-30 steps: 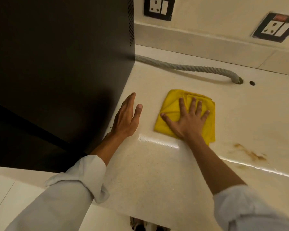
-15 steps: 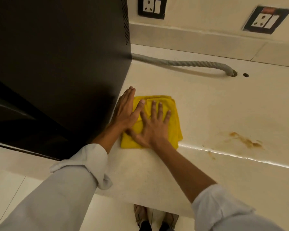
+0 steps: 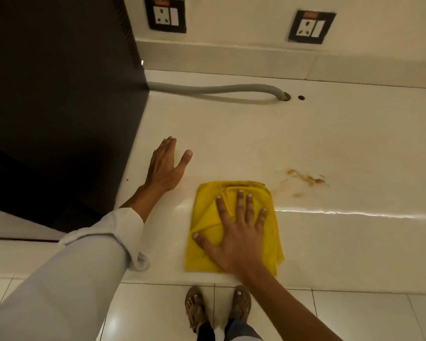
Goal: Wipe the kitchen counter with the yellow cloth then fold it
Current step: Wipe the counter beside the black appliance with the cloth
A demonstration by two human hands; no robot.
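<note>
The yellow cloth (image 3: 203, 257) lies bunched in loose folds on the cream kitchen counter (image 3: 342, 244), close to its front edge. My right hand (image 3: 236, 233) lies flat on top of the cloth, fingers spread, palm pressing it down. My left hand (image 3: 166, 166) rests flat on the bare counter to the cloth's upper left, fingers apart, holding nothing and not touching the cloth. A brown stain (image 3: 308, 179) marks the counter just beyond the cloth's far right corner.
A tall black appliance (image 3: 59, 94) stands on the counter's left end, right beside my left hand. A grey corrugated hose (image 3: 219, 91) runs from it into a counter hole. Two wall sockets (image 3: 164, 14) (image 3: 310, 27) sit above. My sandalled feet (image 3: 217, 308) are on the floor tiles below.
My right hand has slid the cloth away from my left hand, to the right and nearer the counter's front edge. My left hand stays flat beside the black appliance.
</note>
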